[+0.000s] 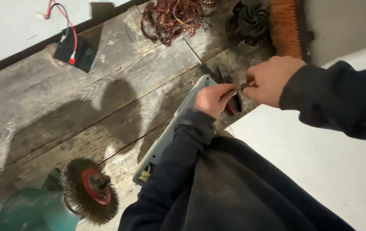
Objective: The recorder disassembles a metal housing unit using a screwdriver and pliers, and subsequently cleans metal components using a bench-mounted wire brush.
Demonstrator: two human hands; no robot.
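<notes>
My left hand (212, 99) and my right hand (271, 79) meet over a worn wooden bench (63, 107). Between their fingertips is a small dark part (244, 86), pinched from both sides. Under my left hand lies a pair of dark pliers with red handles (231, 108); whether the hand touches them I cannot tell. My left forearm rests along a long flat grey panel (169, 136) that lies slanted on the bench. Both sleeves are dark.
A tangle of copper wire (172, 18), a black fan impeller (248, 21) and an orange-bristled brush (285, 26) lie at the far edge. A small black battery with red and black leads (73, 52) sits far left. A wire wheel with red hub (91, 189) on a green machine is near left.
</notes>
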